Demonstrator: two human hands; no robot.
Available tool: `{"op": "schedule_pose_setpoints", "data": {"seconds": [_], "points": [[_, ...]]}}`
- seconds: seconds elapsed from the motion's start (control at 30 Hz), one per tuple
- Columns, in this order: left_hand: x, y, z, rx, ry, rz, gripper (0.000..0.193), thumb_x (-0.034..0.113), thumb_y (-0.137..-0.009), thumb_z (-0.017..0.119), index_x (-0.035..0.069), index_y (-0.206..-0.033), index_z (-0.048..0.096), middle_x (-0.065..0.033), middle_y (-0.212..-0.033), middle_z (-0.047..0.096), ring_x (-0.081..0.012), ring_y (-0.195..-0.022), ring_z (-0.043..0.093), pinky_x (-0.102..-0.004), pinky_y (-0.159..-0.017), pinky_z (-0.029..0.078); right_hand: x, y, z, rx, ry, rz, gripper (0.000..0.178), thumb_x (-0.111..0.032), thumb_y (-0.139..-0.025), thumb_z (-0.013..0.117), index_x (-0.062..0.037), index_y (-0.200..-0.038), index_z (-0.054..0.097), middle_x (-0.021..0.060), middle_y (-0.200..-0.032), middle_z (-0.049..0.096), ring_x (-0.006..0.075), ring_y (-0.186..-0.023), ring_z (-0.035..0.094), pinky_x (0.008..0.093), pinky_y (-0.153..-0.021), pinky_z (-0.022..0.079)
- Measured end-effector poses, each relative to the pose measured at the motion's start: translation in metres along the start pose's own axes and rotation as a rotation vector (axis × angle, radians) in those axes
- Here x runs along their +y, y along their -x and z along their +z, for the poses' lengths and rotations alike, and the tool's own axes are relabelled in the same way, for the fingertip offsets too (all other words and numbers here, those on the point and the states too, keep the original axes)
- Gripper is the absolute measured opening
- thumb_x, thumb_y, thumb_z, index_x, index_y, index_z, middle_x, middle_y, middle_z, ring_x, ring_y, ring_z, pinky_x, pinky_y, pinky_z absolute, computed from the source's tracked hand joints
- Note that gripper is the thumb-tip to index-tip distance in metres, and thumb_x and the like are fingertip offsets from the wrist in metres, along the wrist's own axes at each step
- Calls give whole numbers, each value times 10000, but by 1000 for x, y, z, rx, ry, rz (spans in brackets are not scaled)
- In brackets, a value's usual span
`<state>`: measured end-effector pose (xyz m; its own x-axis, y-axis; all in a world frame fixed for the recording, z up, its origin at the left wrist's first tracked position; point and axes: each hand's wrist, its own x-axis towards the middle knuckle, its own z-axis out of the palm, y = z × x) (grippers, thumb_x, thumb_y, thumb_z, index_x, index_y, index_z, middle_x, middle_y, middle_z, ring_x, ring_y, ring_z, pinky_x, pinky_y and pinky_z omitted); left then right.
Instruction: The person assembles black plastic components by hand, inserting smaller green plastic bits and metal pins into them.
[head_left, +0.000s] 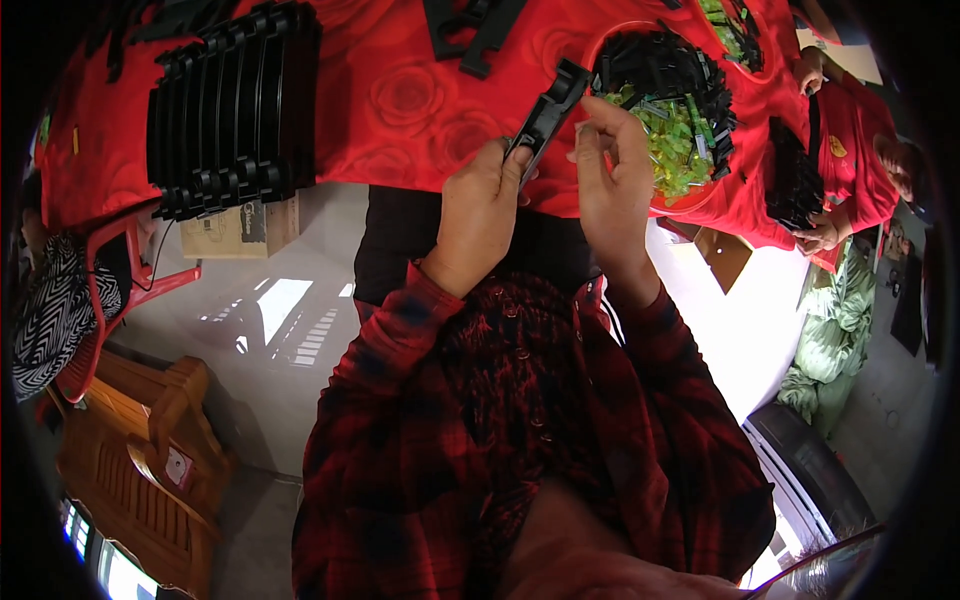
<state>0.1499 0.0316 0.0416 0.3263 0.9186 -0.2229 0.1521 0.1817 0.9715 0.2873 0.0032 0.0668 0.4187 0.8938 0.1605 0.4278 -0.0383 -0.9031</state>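
Observation:
My left hand [473, 215] grips a long, narrow black plastic part [548, 112] by its near end, thumb on top. The part tilts up and to the right above the table's front edge. Close to its right side is my right hand [617, 185], fingers bent and drawn together; whatever they hold, if anything, is hidden. Just beyond that hand stands a round red basin [690, 206]. Small black pieces [660, 65] fill its far side, and yellow-green translucent pieces [678, 150] its near side.
Several long black parts [225, 110] lie in a row at the left on the red rose-patterned tablecloth [400, 95]. More black parts [475, 30] lie at the far edge. A second container [735, 35] is behind the basin. At right, another person's hand [822, 232] touches black parts [793, 180].

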Motion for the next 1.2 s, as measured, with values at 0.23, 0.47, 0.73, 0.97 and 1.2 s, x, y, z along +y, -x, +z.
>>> {"op": "schedule_pose_setpoints", "data": {"seconds": [0.23, 0.47, 0.73, 0.97, 1.2], "points": [[2, 2, 0, -1, -245, 47, 198, 219, -1024, 521, 28, -1032, 571, -200, -709, 629, -415, -662, 635, -488, -568, 472, -19, 0, -5, -20, 520, -433, 236, -9, -784, 642, -114, -988, 699, 55, -954, 550, 227, -930, 522, 381, -852, 330], [-9, 3, 4, 26, -343, 197, 196, 190, -995, 558, 1, -1043, 540, -241, -864, 629, -448, -787, 623, -516, -633, 480, -26, 0, -4, -142, 715, -444, 192, -69, -726, 642, -120, -888, 730, 36, -928, 555, 242, -914, 499, 414, -862, 296], [-8, 4, 4, 32, -356, 220, 174, 165, -993, 552, -6, -1010, 529, -242, -884, 631, -451, -794, 617, -516, -651, 492, -21, 1, 3, -108, 712, -404, 204, -51, -706, 636, -84, -880, 737, 46, -888, 562, 260, -915, 522, 407, -859, 311], [0, 2, 1, -4, -300, 103, 174, 167, -990, 559, -6, -1001, 544, -240, -835, 625, -440, -769, 621, -498, -629, 475, -18, 2, 3, -125, 603, -363, 226, -16, -673, 654, -63, -881, 728, 60, -904, 570, 258, -920, 542, 411, -851, 332], [-17, 0, 2, -19, 39, 28, 191, 180, -972, 616, -11, -972, 599, -200, -744, 612, -302, -631, 595, -383, -582, 453, -16, 5, 4, -134, 617, -365, 208, -33, -677, 672, -63, -877, 722, 58, -909, 566, 256, -922, 547, 412, -855, 334]]}}
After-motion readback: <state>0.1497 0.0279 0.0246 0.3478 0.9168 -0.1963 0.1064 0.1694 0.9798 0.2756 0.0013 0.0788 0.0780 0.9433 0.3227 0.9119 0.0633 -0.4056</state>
